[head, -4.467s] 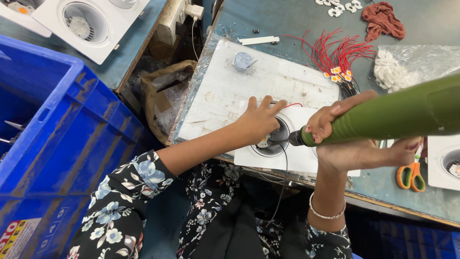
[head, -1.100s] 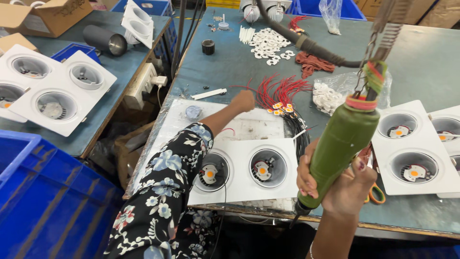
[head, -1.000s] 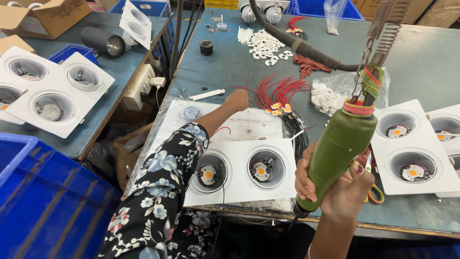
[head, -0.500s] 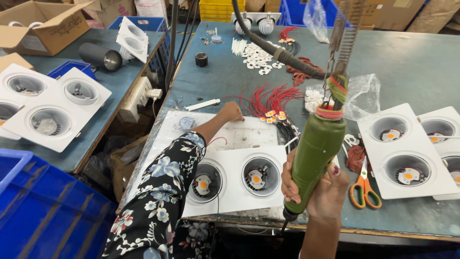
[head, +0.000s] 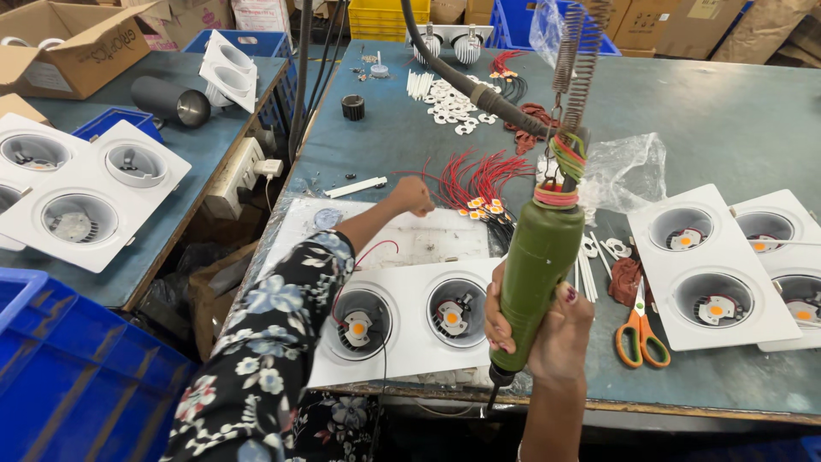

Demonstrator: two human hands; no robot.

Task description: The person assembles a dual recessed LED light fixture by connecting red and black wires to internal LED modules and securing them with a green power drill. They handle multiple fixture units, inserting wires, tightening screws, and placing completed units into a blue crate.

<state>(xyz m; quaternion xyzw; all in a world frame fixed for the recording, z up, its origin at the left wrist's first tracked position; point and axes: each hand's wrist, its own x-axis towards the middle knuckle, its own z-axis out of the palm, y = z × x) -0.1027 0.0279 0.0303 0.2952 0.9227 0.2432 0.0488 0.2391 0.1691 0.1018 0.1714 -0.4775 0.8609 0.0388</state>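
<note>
Fingers of the right hand (head: pixel 547 329) are wrapped tight around a green screwdriver (head: pixel 534 274), held upright just right of the white fixture (head: pixel 410 338). Beyond the fixture, the left hand (head: pixel 413 196) is closed in a fist beside red wires (head: pixel 475 180); whether anything is pinched cannot be told.

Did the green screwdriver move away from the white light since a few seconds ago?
Yes. The green screwdriver was lying across the white light with its tip at a hole; now the right hand holds it upright at the light's right end.

Brown cardboard box (head: pixel 73 47), far left
</note>
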